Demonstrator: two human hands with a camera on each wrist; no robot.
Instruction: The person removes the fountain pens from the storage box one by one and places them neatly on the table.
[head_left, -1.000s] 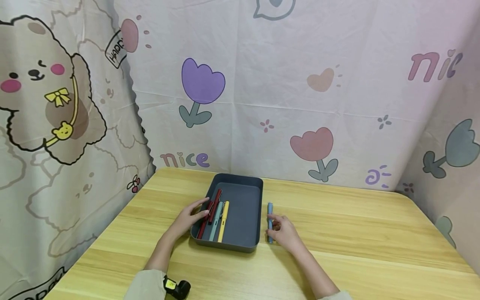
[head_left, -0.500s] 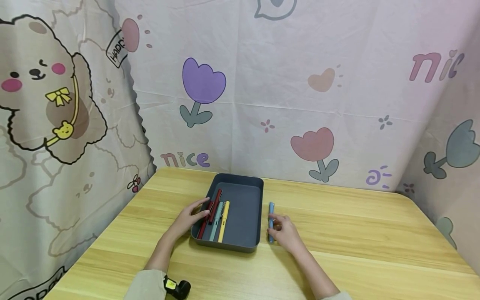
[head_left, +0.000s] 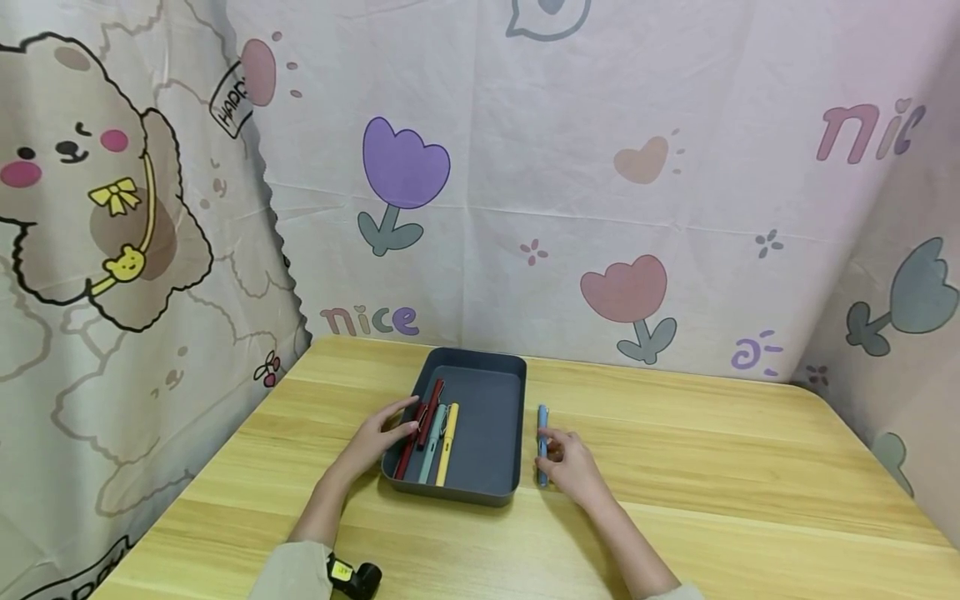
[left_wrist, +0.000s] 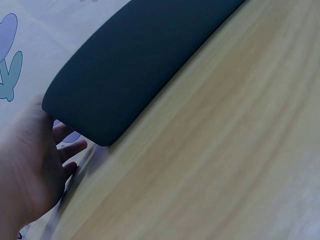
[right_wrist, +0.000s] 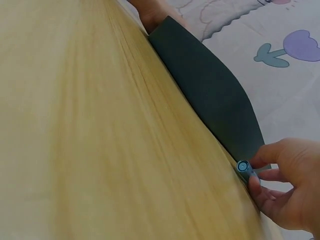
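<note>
My left hand (head_left: 372, 442) holds the left side of a dark grey tray (head_left: 487, 495), thumb over the rim and other fingers along the outside wall. Inside the tray, against its left side, lie two dark red pens (head_left: 431, 417), a teal pen (head_left: 432, 446) and a yellow pen (head_left: 447, 446), all capped with clips. Just right of the tray, my right hand (head_left: 573, 471) pinches a blue pen (head_left: 542, 417) between thumb and fingers. The pen lies lengthwise beside the tray, close over the table. Its round end (right_wrist: 243, 166) faces the right wrist camera.
The wooden table (head_left: 712, 467) extends to both sides of the tray. A printed cloth (head_left: 525, 167) hangs behind the table and along its sides. A black device with a yellow label (head_left: 343, 572) is strapped at the left wrist.
The blue pen and my right hand have shifted very slightly to the right. My left hand, the tray and the pens in it have stayed in place.
</note>
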